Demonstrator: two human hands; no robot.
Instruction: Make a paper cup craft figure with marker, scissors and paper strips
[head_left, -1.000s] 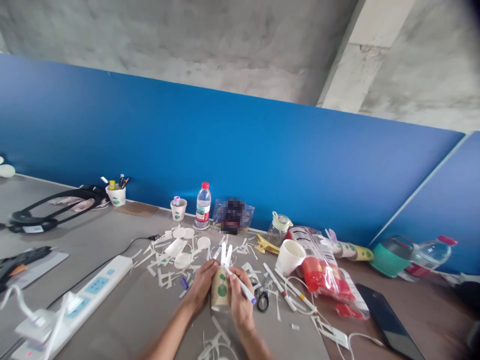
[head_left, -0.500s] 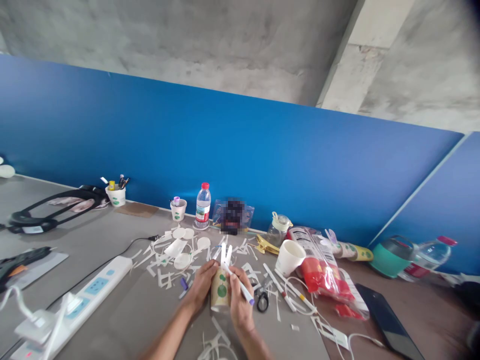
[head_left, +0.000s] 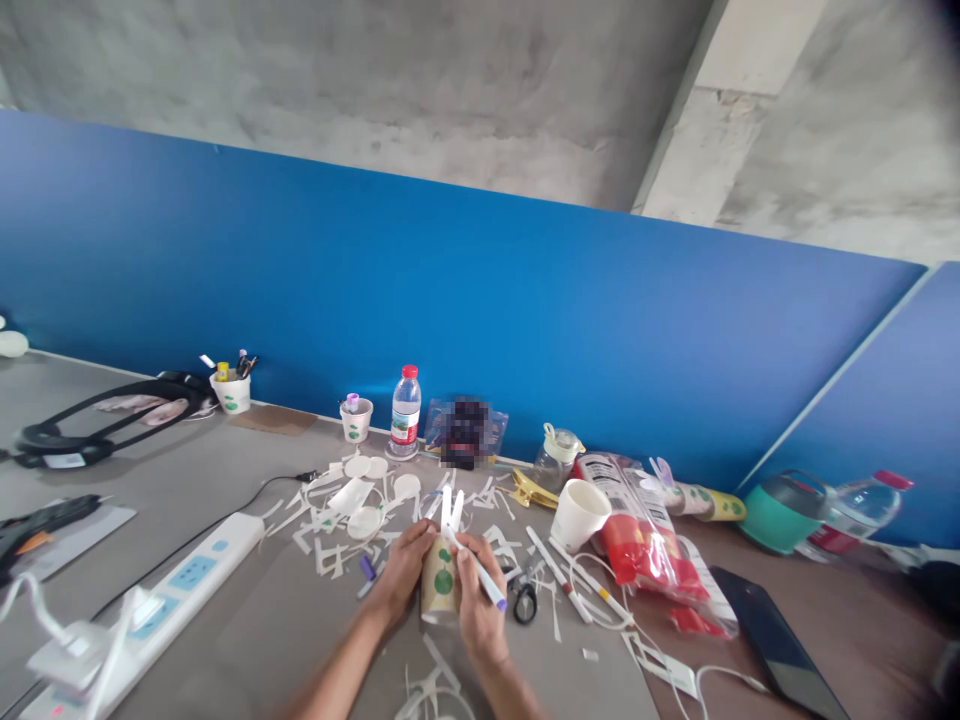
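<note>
Between my hands a paper cup (head_left: 441,582) with green leaf prints stands on the table, two white paper strips (head_left: 450,506) sticking up at its far end. My left hand (head_left: 405,570) is wrapped round the cup's left side. In my right hand (head_left: 481,595) is a white marker (head_left: 489,582) with a purple end, its other end at the strips; that hand also rests against the cup's right side. Left of my left hand lies a purple marker cap (head_left: 367,568). Black-handled scissors (head_left: 526,602) lie just right of my right hand.
White paper scraps (head_left: 352,510) are strewn around the cup. A power strip (head_left: 172,590) runs along the left. At the right are a white cup (head_left: 581,514), markers (head_left: 559,575), a red plastic bag (head_left: 637,530) and a phone (head_left: 776,640). A water bottle (head_left: 406,415) stands behind.
</note>
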